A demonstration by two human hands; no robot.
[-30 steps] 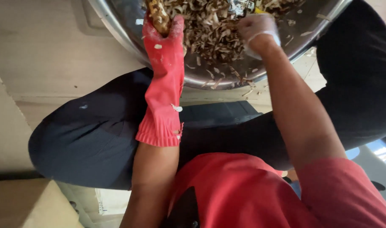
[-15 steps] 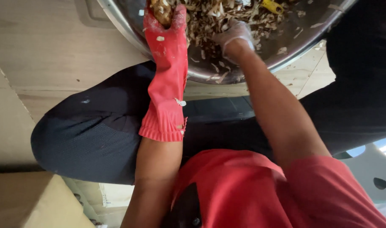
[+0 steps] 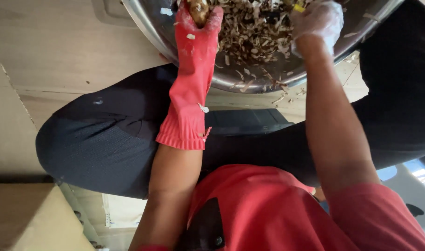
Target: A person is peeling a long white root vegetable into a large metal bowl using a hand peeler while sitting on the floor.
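Two hands over one steel bowl (image 3: pixel 249 81): left hand (image 3: pixel 198 23) grips one root (image 3: pixel 198 9), right hand (image 3: pixel 317 21) curled, grip unclear.

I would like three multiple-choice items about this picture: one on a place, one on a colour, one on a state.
1. Where do the peelings lie?
A. in the metal bowl
B. in a cardboard box
C. on the shirt

2. What colour is the left hand's long glove?
A. blue
B. red
C. black

3. What is the left hand doing?
A. resting open
B. gripping a brown lump
C. holding a cup

Answers:
1 A, the peelings fill the metal bowl.
2 B, the left hand wears red.
3 B, its fingers close around the brown lump.
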